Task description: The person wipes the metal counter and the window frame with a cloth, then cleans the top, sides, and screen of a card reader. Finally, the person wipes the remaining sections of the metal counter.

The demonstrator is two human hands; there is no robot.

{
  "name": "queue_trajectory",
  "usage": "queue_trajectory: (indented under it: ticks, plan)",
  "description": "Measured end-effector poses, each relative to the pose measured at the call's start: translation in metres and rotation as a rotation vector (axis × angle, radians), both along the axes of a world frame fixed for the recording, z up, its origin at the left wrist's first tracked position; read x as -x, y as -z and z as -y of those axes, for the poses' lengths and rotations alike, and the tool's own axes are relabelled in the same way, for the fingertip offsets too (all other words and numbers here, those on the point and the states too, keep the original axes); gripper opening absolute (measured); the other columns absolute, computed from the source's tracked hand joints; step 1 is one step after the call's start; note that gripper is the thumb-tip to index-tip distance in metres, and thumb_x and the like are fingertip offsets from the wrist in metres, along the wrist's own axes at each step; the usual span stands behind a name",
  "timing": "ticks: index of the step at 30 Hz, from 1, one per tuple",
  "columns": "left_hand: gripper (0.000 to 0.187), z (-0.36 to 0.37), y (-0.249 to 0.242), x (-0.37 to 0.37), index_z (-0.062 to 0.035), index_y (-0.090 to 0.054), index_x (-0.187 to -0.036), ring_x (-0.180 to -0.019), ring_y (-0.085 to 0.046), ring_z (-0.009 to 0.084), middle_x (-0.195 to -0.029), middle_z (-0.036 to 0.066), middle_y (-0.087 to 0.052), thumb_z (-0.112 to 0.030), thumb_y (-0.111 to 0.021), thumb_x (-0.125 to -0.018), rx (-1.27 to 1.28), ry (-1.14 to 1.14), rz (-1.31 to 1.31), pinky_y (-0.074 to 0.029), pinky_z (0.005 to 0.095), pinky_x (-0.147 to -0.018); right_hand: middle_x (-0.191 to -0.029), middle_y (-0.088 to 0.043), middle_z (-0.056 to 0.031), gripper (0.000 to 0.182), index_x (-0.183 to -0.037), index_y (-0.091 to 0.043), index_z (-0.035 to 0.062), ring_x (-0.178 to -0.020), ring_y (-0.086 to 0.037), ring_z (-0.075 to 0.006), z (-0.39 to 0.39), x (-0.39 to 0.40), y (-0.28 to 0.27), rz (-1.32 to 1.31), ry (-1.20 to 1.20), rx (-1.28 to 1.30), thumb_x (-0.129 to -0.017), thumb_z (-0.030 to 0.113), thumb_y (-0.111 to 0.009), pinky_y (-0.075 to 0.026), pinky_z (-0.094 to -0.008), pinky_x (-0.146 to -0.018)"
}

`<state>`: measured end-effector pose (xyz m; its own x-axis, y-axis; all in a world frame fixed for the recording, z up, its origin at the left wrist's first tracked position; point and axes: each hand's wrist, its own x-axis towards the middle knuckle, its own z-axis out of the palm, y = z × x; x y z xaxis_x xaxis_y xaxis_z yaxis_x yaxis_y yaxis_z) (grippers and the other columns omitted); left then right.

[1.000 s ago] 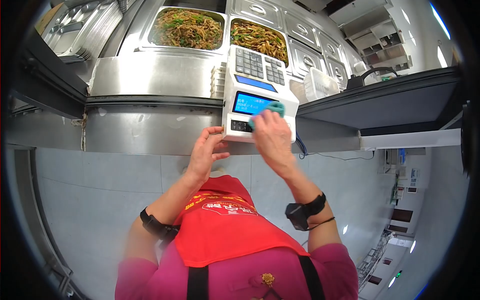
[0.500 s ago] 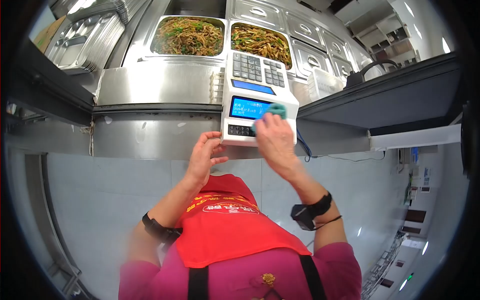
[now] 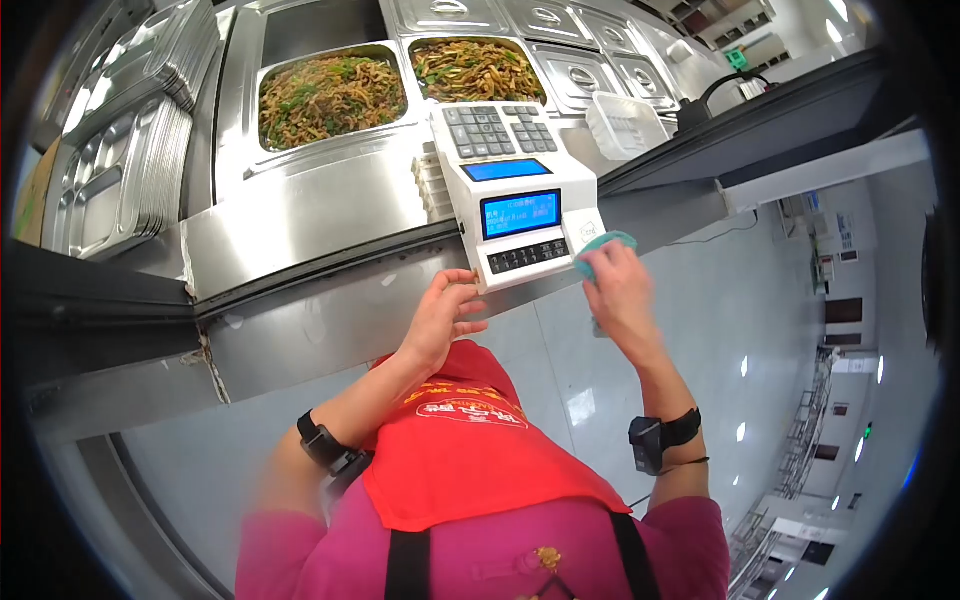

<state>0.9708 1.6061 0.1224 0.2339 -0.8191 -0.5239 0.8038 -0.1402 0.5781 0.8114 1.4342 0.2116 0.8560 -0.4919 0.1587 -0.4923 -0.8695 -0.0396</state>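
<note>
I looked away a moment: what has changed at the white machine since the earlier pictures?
The right hand and its teal cloth moved rightward from the lower screen to the near right edge of the white machine, uncovering the screen. The view turned too. Nothing was picked up or let go; the left hand stays at the machine's near left corner.

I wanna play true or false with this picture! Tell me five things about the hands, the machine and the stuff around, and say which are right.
1. The right hand holds a green cloth. True.
2. The apron is blue. False: the apron is red.
3. The left hand touches the white machine. True.
4. Lids hide all the food. False: some food shows uncovered.
5. The metal trays are stacked on the picture's right side. False: they are on its left.
</note>
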Motion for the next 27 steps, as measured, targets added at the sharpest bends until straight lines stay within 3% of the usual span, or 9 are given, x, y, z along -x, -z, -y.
queue_trajectory:
  ticks: [3,7,10,13,16,21,27]
  plan:
    - [0.038,-0.002,0.002,-0.002,-0.0091,-0.043,-0.125,-0.105,-0.051,0.0213,-0.115,0.010,-0.053,-0.021,-0.054,-0.090,0.006,0.039,0.012,-0.049,0.0371,-0.083,-0.093,-0.056,-0.0086,0.028,-0.097,-0.062,0.0082,-0.088,-0.056,-0.0288,-0.007,-0.017,-0.008,0.206,0.038,0.018,-0.070,0.006,-0.071,-0.048,-0.0391,-0.074]
    - [0.043,-0.001,-0.002,-0.002,-0.0102,-0.041,-0.130,-0.105,-0.051,0.0207,-0.116,0.009,-0.053,-0.020,-0.054,-0.090,0.010,0.052,0.029,-0.049,0.0368,-0.083,-0.089,-0.057,-0.0093,0.021,-0.087,-0.060,0.0056,-0.085,-0.056,-0.0282,0.000,-0.050,0.036,0.101,0.101,0.172,-0.068,0.008,-0.070,-0.048,-0.0389,-0.074]
    - [0.045,-0.003,0.003,-0.003,-0.0112,-0.040,-0.132,-0.105,-0.052,0.0199,-0.115,0.008,-0.054,-0.020,-0.054,-0.090,0.026,0.045,0.028,-0.049,0.0366,-0.083,-0.086,-0.057,-0.0083,0.017,-0.082,-0.059,0.0059,-0.084,-0.057,-0.0271,-0.016,-0.060,0.043,0.054,0.138,0.141,-0.068,0.009,-0.068,-0.048,-0.0378,-0.073]
    - [0.044,-0.002,0.005,-0.002,-0.0119,-0.041,-0.132,-0.104,-0.053,0.0189,-0.113,0.007,-0.056,-0.019,-0.053,-0.090,0.049,0.044,0.010,-0.049,0.0366,-0.082,-0.084,-0.057,-0.0077,0.015,-0.082,-0.061,0.0063,-0.082,-0.057,-0.0265,-0.049,-0.078,0.040,0.120,-0.015,0.045,-0.069,0.008,-0.067,-0.048,-0.0374,-0.072]
    - [0.044,-0.003,0.010,-0.004,-0.0125,-0.041,-0.132,-0.101,-0.054,0.0174,-0.111,0.005,-0.058,-0.019,-0.053,-0.090,0.067,0.038,-0.004,-0.050,0.0368,-0.082,-0.091,-0.060,-0.0079,0.028,-0.095,-0.064,0.0066,-0.087,-0.058,-0.0275,-0.058,-0.084,0.041,0.166,-0.134,-0.023,-0.069,0.006,-0.072,-0.048,-0.0369,-0.074]
    - [0.043,-0.002,0.006,-0.003,-0.0121,-0.042,-0.132,-0.097,-0.056,0.0149,-0.109,0.004,-0.058,-0.017,-0.052,-0.090,0.005,0.040,0.026,-0.050,0.0372,-0.081,-0.090,-0.060,-0.0061,0.031,-0.097,-0.065,0.0080,-0.086,-0.059,-0.0268,-0.025,-0.085,0.033,0.287,0.003,-0.010,-0.067,0.004,-0.072,-0.049,-0.0377,-0.074]
    - [0.044,-0.003,0.011,-0.003,-0.0119,-0.042,-0.132,-0.096,-0.056,0.0143,-0.109,0.004,-0.059,-0.016,-0.052,-0.089,0.033,0.028,0.003,-0.051,0.0376,-0.080,-0.087,-0.059,-0.0066,0.032,-0.096,-0.063,0.0079,-0.084,-0.059,-0.0262,-0.039,-0.115,0.036,0.366,-0.140,-0.002,-0.066,0.005,-0.073,-0.049,-0.0369,-0.073]
